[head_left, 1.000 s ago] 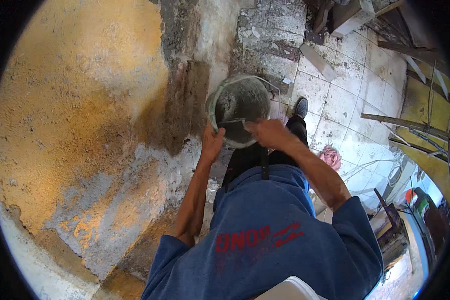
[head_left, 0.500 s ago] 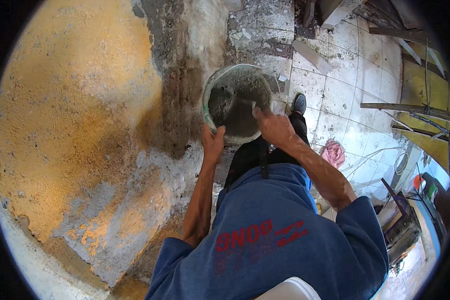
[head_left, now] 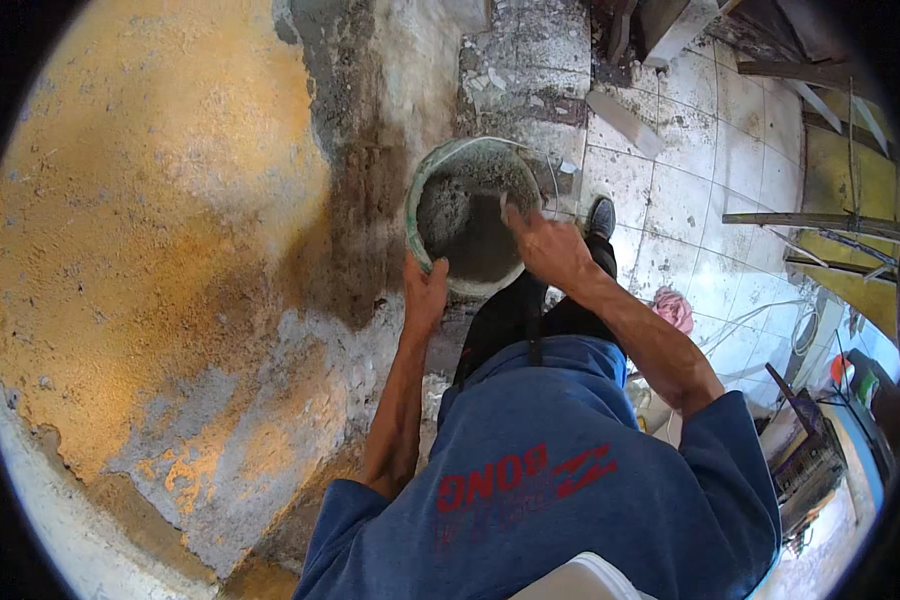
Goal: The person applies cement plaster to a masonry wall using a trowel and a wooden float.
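A round bucket (head_left: 413, 205) with a pale green, crusted rim stands in front of my legs. Wet grey mortar (head_left: 444, 212) lies inside it. My left hand (head_left: 426, 290) grips the near left part of the rim, thumb over the edge. Above the right side of the bucket, my right hand (head_left: 550, 248) is closed round the handle of a trowel (head_left: 486, 226). Its flat grey blade sits down in the mortar and blends with it, so its outline is hard to make out.
On the left rises a yellow wall (head_left: 170, 180) with peeled grey patches. White floor tiles (head_left: 685, 180) spread to the right, with a loose pale board (head_left: 625, 124) and a pink cloth (head_left: 672, 310). Wooden pieces (head_left: 820, 222) jut in at far right.
The trowel blade has shifted within the mortar and shows less plainly. My right hand has moved slightly with it, while my left hand keeps its grip on the rim.
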Motion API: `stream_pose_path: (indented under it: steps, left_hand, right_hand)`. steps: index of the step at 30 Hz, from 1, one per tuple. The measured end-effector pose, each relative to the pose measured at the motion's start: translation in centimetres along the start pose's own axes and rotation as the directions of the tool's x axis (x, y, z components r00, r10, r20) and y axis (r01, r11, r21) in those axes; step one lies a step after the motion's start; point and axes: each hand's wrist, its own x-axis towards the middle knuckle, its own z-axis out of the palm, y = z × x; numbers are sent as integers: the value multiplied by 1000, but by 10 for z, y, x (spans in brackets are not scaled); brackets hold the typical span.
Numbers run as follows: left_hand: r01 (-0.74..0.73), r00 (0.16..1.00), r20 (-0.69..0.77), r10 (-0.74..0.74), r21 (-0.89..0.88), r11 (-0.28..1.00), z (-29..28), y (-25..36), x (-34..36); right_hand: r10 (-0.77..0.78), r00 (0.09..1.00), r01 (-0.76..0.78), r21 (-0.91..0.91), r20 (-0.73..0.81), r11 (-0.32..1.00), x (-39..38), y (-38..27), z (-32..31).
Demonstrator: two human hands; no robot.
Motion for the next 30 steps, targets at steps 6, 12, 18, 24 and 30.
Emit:
stream_pose_path:
  steps: [6, 12, 18, 24, 30]
  left_hand:
    - [-53, 997, 61, 42, 202, 978, 11, -16, 3]
    - [-97, 988, 145, 60, 262, 960, -2, -33, 8]
    - [3, 996, 86, -4, 6, 1000, -6, -36, 21]
    - [170, 984, -4, -178, -279, 945, 6, -36, 32]
    - [282, 938, -75, -337, -395, 874, 30, -32, 32]
  right_hand:
    - [47, 954, -76, 85, 295, 994, -3, -14, 26]
    - [-14, 831, -510, 773, 555, 376, -3, 2, 19]
    - [82, 882, -454, 882, 465, -123, -23, 37, 25]
    - [79, 913, -394, 915, 401, -90, -29, 60, -22]
    - [236, 939, -177, 940, 250, -292, -11, 66, -14]
